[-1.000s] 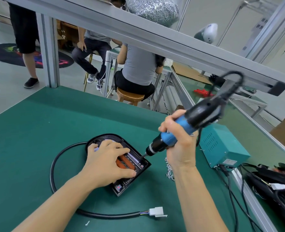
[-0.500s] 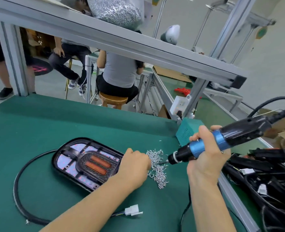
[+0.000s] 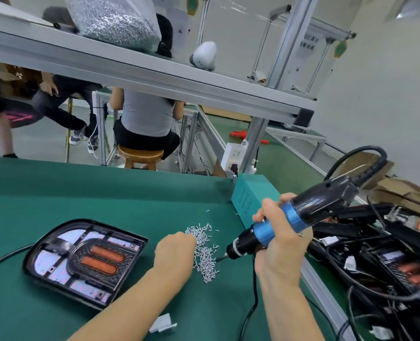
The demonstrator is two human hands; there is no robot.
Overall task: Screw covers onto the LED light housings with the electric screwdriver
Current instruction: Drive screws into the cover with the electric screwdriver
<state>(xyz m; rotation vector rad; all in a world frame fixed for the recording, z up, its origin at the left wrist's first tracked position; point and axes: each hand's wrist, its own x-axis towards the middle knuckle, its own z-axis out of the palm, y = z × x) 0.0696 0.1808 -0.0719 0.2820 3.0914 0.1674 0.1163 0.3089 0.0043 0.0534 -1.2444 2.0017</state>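
The left hand (image 3: 175,251) lay on the green table (image 3: 81,193) with its fingers curled down into the left edge of the screw pile (image 3: 204,252); whether it pinched a screw could not be seen, because the back of the hand hid the fingertips. The right hand (image 3: 281,244) was wrapped around the blue grip of the screwdriver (image 3: 290,217), and held it tilted, with the bit pointing down and to the left at the right edge of the same pile. A thick black cable left the rear end of the tool and bent upward in a loop.

The housing (image 3: 86,262), black and with one rounded end, lay flat on the table to the left of the left hand, near it but not touching. Its inner side faced up, and a ribbed cover (image 3: 99,260) with two orange oval windows sat in the middle of it. A black cord (image 3: 4,258) ran from the housing toward the left edge of the view, and a white connector (image 3: 162,323) lay near the front between the two forearms.

Behind the right hand stood a teal box (image 3: 251,193). To the right of the table lay a heap of other black housings and wires (image 3: 376,254). On the shelf (image 3: 154,77) above rested a bag of screws (image 3: 115,23).
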